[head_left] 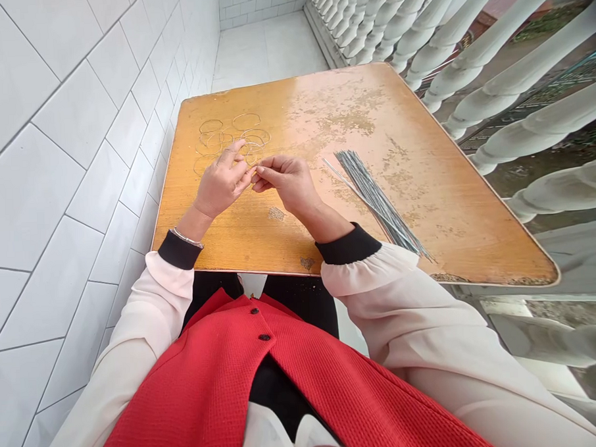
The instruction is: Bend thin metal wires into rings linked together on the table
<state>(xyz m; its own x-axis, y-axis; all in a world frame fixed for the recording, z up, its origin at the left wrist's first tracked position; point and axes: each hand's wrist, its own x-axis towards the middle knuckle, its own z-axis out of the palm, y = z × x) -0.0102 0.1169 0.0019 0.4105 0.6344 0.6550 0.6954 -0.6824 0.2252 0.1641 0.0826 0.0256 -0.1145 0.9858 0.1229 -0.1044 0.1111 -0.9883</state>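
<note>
Above the left half of the wooden table (298,230), my two hands meet at the fingertips. My left hand (222,181) has its thumb and index finger pinched on a thin wire ring, the other fingers raised. My right hand (289,181) pinches the same ring from the right side; the ring is partly hidden by the fingers. Several thin wire rings (211,126) lie overlapping on the table just beyond my left hand. To the right of my right hand lies a bundle of straight grey wires (376,197), one wire slightly apart at its left edge.
A white tiled wall (119,93) runs close along the table's left side. White balusters (469,64) stand along the right side. The table's near edge is just in front of my lap. Its surface is worn, with pale patches.
</note>
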